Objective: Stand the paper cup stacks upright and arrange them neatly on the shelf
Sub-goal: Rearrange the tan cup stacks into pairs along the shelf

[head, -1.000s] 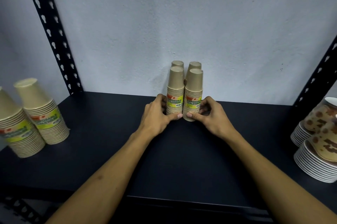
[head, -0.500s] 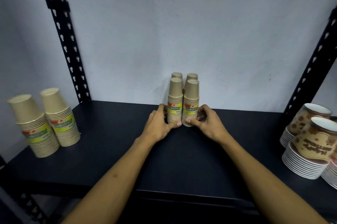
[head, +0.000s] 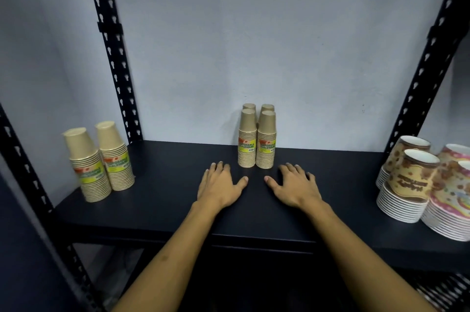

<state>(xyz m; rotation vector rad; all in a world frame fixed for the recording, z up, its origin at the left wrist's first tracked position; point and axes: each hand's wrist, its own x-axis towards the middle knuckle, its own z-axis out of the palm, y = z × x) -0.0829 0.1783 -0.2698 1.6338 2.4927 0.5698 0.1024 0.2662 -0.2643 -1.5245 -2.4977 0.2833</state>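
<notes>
Several tan paper cup stacks with yellow-green labels stand upright in a tight cluster at the back middle of the dark shelf, against the wall. Two are in front, two are partly hidden behind them. My left hand lies flat on the shelf just in front and left of the cluster, fingers spread, not touching the cups. My right hand lies flat to the front right, also apart from them. Two more tan cup stacks stand upright at the shelf's left end.
Patterned paper bowl and plate stacks crowd the right end of the shelf. Black perforated uprights rise at the back left and back right. The pale wall closes the back. The shelf's front edge runs below my wrists.
Both hands have let go of the front cup stacks and drawn back toward me, now lying flat on the shelf. The view has pulled back and shows more of the shelf.
</notes>
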